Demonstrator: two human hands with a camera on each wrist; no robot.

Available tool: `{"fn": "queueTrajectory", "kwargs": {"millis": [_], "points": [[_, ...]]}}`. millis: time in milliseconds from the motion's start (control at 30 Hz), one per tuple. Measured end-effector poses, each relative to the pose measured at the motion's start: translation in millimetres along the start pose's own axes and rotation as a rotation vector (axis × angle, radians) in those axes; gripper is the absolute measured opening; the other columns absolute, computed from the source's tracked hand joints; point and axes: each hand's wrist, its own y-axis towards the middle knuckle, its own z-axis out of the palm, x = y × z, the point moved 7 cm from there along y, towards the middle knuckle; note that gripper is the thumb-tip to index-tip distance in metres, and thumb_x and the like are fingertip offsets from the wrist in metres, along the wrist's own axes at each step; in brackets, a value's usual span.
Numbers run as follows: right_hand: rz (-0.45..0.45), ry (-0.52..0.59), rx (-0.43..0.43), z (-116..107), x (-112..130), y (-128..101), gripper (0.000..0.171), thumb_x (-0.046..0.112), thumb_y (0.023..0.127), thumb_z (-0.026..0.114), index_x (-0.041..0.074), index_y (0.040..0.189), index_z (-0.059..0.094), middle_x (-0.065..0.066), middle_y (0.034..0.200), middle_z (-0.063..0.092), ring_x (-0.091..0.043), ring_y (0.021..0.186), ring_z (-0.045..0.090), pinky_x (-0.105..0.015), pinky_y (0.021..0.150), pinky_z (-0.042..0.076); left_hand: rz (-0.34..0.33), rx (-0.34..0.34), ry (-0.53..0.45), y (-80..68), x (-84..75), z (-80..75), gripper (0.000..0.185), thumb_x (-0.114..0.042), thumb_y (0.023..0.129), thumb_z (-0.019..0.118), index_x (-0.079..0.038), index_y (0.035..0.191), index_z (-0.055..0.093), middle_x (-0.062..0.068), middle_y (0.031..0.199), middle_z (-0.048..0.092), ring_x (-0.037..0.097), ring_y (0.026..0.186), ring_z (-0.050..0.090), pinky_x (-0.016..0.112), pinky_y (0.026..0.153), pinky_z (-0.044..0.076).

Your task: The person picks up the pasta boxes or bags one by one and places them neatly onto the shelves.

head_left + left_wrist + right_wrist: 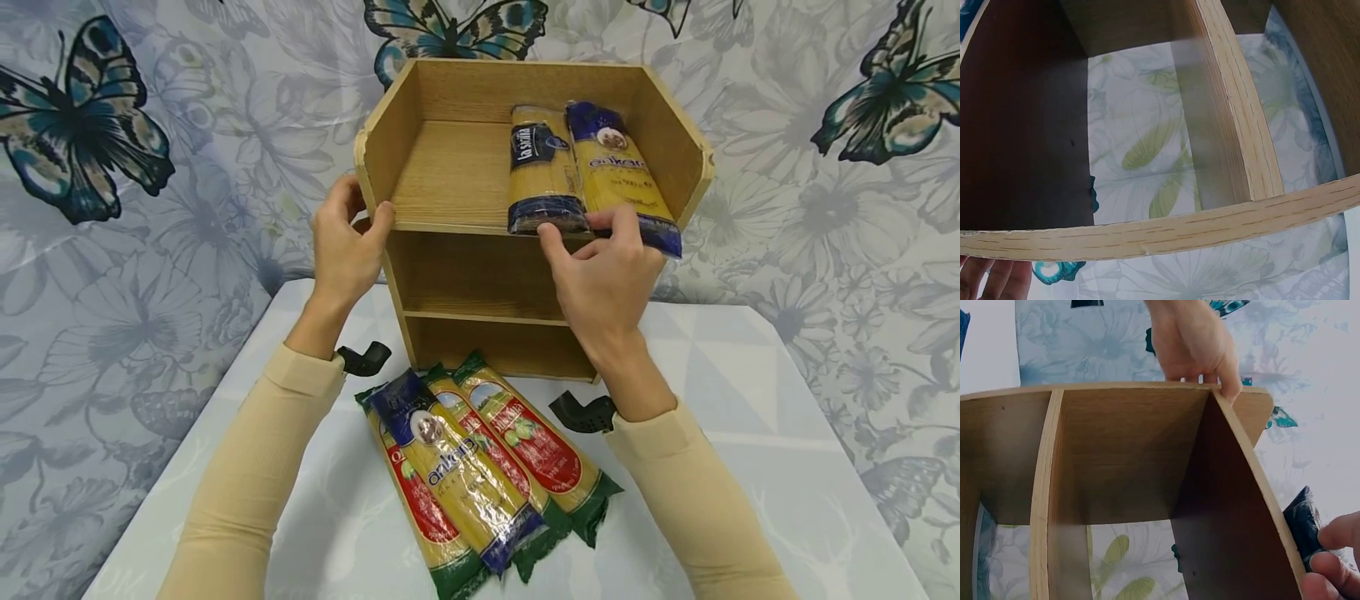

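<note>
- Two spaghetti packets on the top shelf of the wooden shelf unit [450, 175]: a dark-blue-labelled packet [542, 171] and a yellow packet with blue ends [618, 171], side by side at the right wall, ends overhanging the front edge.
- Right hand [603, 279]: thumb and fingertips pinch the near ends of the shelf packets.
- Left hand [343, 250]: fingers curled round the unit's left wall at the top front corner.
- Four more packets on the white table [750, 400] in front of the unit: three green-ended with red labels [536, 442], one blue-ended [457, 471] lying across them.
- Unit: three open levels, pale wood grain.
</note>
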Motion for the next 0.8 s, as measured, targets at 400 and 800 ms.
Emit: {"fn": "queueTrajectory", "kwargs": {"millis": [400,800], "points": [[0.003,0.122,0.090,-18,9,-17,0.049,0.020,0.086,0.080,-0.005,0.122,0.055,-0.006,0.060,0.065,-0.012,0.047,0.058,-0.017,0.049,0.044,0.015,0.006,0.004,-1.2,-0.9,1.5,0.030,-0.005,0.095,0.061,0.003,0.123,0.063,0.014,0.110,0.067,0.018,0.103,0.066,0.030,0.085,0.056],[-0.048,0.207,0.202,-31,19,-50,0.057,0.015,0.081,0.084,-0.007,0.123,0.053,-0.007,0.072,0.070,-0.011,0.055,0.062,-0.022,0.054,0.052,0.011,0.005,0.026,-0.2,-0.1,-0.2,0.030,-0.006,0.095,0.061,0.003,0.125,0.062,0.014,0.113,0.067,0.018,0.105,0.066,0.034,0.089,0.057]]}}
